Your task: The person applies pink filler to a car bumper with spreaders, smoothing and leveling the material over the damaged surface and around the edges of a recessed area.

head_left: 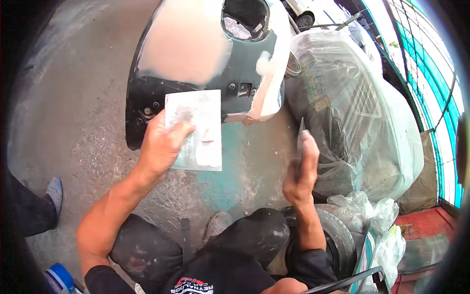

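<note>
My left hand (164,139) grips a rectangular white plate (208,125) by its left side, thumb on top. Grey smears and a small pale dab show on its face. Right of it and apart from it, my right hand (303,164) is closed on a thin, flat blade (301,128), seen nearly edge-on with its tip upward; its exact kind is unclear. Ahead stands a black car body panel (171,87), which looks like a bumper, with large beige-pink filler patches (186,41) and a rounded opening near its top. The plate overlaps its lower edge in view.
A car (352,112) under clear plastic sheeting stands to the right. Beside my right arm are a tire (338,230) and crumpled plastic bags (362,210). Another person's foot (55,196) is at the left. A blue-lidded container (59,277) sits at lower left.
</note>
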### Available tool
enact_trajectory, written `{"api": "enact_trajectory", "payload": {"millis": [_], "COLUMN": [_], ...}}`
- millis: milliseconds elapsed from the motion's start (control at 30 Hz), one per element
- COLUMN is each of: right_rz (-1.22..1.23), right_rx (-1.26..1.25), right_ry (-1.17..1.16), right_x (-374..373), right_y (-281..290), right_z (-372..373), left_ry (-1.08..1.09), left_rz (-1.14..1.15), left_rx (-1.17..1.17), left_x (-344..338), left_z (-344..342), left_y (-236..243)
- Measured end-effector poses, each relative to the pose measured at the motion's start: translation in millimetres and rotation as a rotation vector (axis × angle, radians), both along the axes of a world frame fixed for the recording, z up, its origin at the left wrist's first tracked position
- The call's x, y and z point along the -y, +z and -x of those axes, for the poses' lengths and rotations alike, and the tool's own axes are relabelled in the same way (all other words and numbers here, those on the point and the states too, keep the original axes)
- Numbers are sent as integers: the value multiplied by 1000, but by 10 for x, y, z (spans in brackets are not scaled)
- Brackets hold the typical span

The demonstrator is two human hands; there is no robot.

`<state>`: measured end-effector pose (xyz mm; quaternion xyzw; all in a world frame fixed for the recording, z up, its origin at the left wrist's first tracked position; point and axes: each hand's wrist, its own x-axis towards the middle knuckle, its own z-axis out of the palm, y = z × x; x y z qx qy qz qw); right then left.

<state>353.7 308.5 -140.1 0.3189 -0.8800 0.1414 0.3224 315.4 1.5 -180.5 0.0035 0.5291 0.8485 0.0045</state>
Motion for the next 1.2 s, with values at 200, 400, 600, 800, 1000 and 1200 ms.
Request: {"api": "enact_trajectory", "payload": {"millis": [200,400,600,800,1000,1200], "right_rz": [-548,-764,-854,-918,-999,-1087], "right_rx": [-128,-23,-332,-337,-346,-343], "right_ry": [-140,-255,-156,-72,2,-9], "right_x": [-276,-380,-481,-359,-318,-400], "right_y": [328,401,197,-28,-69,187], "right_z": [71,320,566,748,1022,1071], "left_ry": [-1,69,33,25,-13,-12], "left_rz": [6,-11,40,77,69,121], "left_rx": [-34,-5,-11,31,32,8], "left_x": [86,170,253,351,345,343], "left_z": [29,-25,-71,-107,-153,-164], "left_y": [79,138,81,22,71,97]}}
